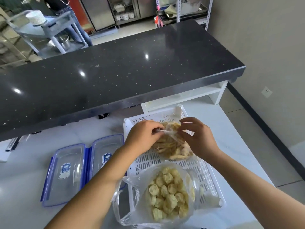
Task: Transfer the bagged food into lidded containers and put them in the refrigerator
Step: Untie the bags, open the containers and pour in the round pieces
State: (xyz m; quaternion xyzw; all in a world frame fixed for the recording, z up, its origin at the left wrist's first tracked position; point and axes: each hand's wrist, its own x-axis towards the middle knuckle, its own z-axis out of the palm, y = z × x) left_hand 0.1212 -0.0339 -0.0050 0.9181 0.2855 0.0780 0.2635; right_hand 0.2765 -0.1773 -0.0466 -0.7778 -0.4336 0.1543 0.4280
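A white slotted plastic basket (204, 176) sits on the pale table and holds two clear bags of food. The far bag (170, 146) is filled with tan strips; my left hand (143, 136) and my right hand (196, 138) both pinch its twisted top, fingers closed on the plastic. The near bag (168, 192) holds pale yellow puffed pieces and lies open toward me, spilling over the basket's front edge. Left of the basket stand two clear rectangular containers with blue clip lids, one (66, 174) farther left and one (105, 156) beside the basket, both closed.
A long black speckled counter (115, 71) runs across behind the table. A pen and paper (11, 146) lie at the table's left edge. Beyond the counter stand a grey cart (54, 30), steel cabinets and a person. A wall is at the right.
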